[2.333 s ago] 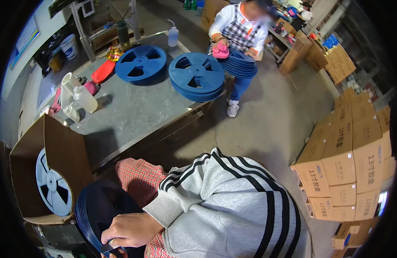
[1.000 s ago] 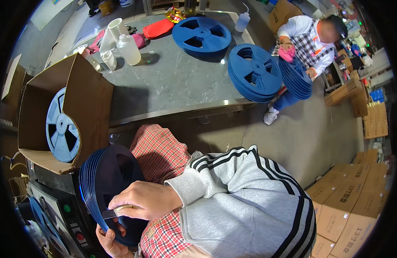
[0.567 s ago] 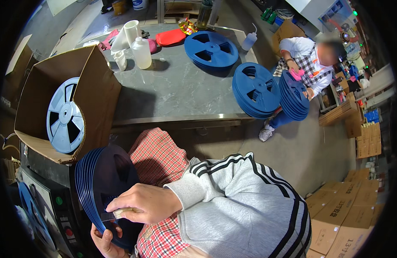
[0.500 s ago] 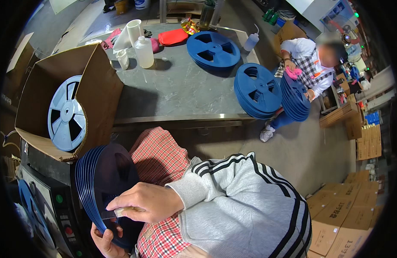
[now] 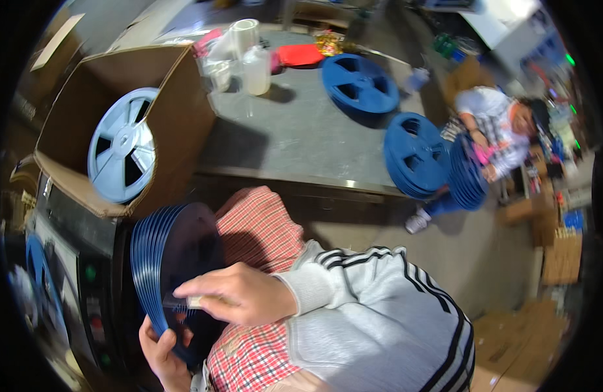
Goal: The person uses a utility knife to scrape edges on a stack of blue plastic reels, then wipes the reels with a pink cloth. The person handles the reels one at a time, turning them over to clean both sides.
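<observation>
A stack of dark blue plastic reels [image 5: 159, 242] stands on edge against my lap, rims to the left. My left hand [image 5: 163, 353] is closed on the lower rims, thumb on the near side and fingertips showing past the edge. Between thumb and fingers of my right hand [image 5: 244, 295] is a small flat scraper-like tool [image 5: 194, 302] with a pale grip. Its thin see-through blade lies against the face of the nearest reel, close to the rim; motion blur hides whether it presses on it. A red checked cloth [image 5: 259, 225] covers my lap.
An open cardboard box [image 5: 200, 111] holding lighter blue reels [image 5: 123, 147] is at the left, above a dark machine [image 5: 92, 287] with buttons. Ahead, a grey table [image 5: 295, 130] carries bottles and blue reel stacks [image 5: 360, 85]. At the right a co-worker [image 5: 491, 124] handles reels.
The whole view has swung, so the table and box sit farther right in the picture and look blurred. Both hands keep their holds at the reels; my right hand's fingers have shifted slightly.
</observation>
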The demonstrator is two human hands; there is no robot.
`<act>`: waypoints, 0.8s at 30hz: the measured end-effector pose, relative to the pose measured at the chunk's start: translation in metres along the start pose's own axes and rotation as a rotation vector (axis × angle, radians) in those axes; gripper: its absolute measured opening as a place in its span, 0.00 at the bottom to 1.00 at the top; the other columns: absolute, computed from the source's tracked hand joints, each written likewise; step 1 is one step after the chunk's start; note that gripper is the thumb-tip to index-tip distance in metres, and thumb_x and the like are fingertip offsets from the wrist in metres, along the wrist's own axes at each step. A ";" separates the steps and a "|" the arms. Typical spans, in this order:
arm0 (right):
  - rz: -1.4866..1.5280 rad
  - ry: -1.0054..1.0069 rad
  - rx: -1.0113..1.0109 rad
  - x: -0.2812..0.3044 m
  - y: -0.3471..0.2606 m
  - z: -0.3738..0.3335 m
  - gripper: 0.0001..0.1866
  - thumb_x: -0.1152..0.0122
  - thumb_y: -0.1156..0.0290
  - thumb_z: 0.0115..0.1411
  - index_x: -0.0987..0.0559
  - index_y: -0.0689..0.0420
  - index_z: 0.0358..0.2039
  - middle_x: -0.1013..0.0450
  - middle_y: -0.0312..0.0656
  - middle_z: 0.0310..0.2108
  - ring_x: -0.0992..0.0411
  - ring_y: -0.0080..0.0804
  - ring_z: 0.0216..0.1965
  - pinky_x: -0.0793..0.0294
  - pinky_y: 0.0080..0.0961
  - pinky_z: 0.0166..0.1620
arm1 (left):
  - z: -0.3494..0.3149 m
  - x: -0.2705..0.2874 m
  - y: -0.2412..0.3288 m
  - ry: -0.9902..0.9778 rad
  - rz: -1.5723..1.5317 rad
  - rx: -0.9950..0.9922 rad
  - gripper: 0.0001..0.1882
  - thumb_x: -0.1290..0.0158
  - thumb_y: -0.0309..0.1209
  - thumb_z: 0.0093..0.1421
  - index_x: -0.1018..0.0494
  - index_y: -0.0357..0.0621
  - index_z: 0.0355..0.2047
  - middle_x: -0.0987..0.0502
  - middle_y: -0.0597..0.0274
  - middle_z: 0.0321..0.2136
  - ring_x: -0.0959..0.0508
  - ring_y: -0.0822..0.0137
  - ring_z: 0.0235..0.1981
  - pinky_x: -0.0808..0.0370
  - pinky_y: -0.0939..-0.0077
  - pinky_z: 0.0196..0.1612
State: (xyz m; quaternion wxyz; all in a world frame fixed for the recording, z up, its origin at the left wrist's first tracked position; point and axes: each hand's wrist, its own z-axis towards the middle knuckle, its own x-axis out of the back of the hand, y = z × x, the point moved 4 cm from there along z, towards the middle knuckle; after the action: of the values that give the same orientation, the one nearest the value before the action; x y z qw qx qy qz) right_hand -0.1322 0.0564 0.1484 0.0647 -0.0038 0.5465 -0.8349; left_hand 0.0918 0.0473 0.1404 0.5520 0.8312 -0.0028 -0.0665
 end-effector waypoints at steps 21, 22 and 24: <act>-0.082 0.015 -0.291 0.006 0.009 0.001 0.18 0.47 0.80 0.64 0.25 0.66 0.55 0.23 0.40 0.28 0.29 0.18 0.24 0.30 0.14 0.28 | -0.009 0.003 0.002 -0.197 -0.148 0.219 0.33 0.31 0.29 0.47 0.30 0.31 0.53 0.19 0.44 0.40 0.17 0.62 0.33 0.21 0.74 0.39; -0.081 0.020 -0.286 0.006 0.010 0.000 0.18 0.46 0.79 0.64 0.25 0.65 0.55 0.22 0.42 0.29 0.28 0.18 0.24 0.30 0.14 0.27 | -0.008 0.002 0.002 -0.205 -0.157 0.221 0.33 0.31 0.29 0.47 0.30 0.32 0.53 0.19 0.44 0.40 0.17 0.62 0.33 0.20 0.73 0.40; -0.077 0.011 -0.294 0.006 0.010 0.003 0.18 0.47 0.79 0.64 0.25 0.65 0.55 0.22 0.42 0.29 0.28 0.18 0.24 0.30 0.15 0.27 | -0.006 0.003 0.002 -0.209 -0.157 0.218 0.33 0.31 0.29 0.47 0.30 0.32 0.53 0.19 0.44 0.40 0.17 0.62 0.33 0.20 0.72 0.41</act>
State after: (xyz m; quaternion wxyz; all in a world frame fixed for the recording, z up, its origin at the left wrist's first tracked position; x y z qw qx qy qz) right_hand -0.1366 0.0493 0.1400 0.0283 -0.0296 0.6626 -0.7478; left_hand 0.0959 0.0522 0.1441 0.4482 0.8725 -0.0022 -0.1947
